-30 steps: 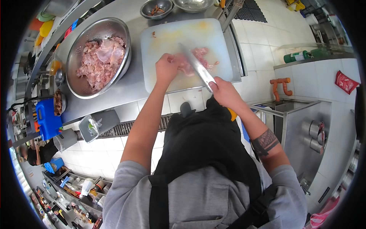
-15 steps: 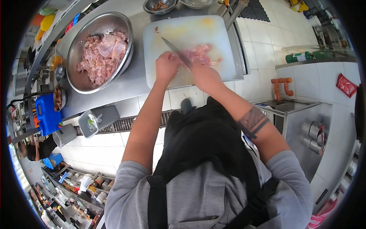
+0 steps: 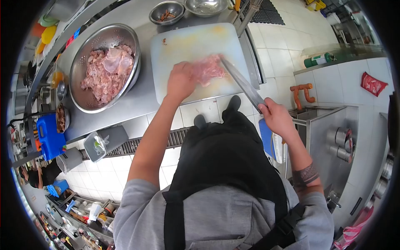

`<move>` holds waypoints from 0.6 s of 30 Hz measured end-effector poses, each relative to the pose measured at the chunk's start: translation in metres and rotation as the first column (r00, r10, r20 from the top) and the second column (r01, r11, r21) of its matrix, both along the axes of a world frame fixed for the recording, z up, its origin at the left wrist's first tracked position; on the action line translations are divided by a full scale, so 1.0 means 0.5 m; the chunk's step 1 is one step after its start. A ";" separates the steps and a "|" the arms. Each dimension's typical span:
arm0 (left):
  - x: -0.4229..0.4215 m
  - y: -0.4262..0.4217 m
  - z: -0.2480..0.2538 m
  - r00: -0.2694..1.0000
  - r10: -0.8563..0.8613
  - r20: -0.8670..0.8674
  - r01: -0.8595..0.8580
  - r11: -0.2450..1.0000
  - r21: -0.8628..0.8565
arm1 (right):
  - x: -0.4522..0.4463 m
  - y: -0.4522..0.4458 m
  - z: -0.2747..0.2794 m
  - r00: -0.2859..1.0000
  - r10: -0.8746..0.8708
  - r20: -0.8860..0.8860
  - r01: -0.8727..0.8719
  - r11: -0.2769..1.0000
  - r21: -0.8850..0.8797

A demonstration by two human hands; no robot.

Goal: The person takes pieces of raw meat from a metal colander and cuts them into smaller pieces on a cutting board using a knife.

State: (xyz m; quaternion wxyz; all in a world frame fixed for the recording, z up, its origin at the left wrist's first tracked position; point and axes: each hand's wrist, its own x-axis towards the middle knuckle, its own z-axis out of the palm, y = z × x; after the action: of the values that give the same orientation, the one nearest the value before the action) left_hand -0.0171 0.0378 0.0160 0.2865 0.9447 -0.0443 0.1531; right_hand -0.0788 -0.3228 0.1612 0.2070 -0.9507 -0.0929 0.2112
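A piece of raw meat, pink and spread out, lies on the white cutting board. My left hand is closed at the left edge of this meat; its fingertips are partly hidden and slightly blurred. Off the board's right side, my right hand grips the handle of a long knife. The blade slants up and left over the board, its tip close to the meat's right edge. Left of the board, a perforated metal colander holds a heap of raw meat pieces.
Two metal bowls, one with orange-brown bits and another, stand behind the board on the steel counter. Below the counter edge are a grey bin and a blue jug. Another person is far left.
My right hand has swung down and right with the knife, away from the meat and my left hand. The meat lies flatter and wider. My left hand stays beside it.
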 end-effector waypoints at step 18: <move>0.139 0.063 0.220 0.836 -0.393 -0.384 -0.180 0.465 -0.867 | -0.038 -0.076 -0.088 0.886 -0.453 -0.099 0.460 0.834 0.304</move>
State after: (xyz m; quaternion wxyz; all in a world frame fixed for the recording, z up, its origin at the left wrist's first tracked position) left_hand 0.0524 0.0694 0.1259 0.7390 0.6571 0.0607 -0.1358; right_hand -0.0977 -0.3606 0.1174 0.4034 -0.8966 0.1060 0.1488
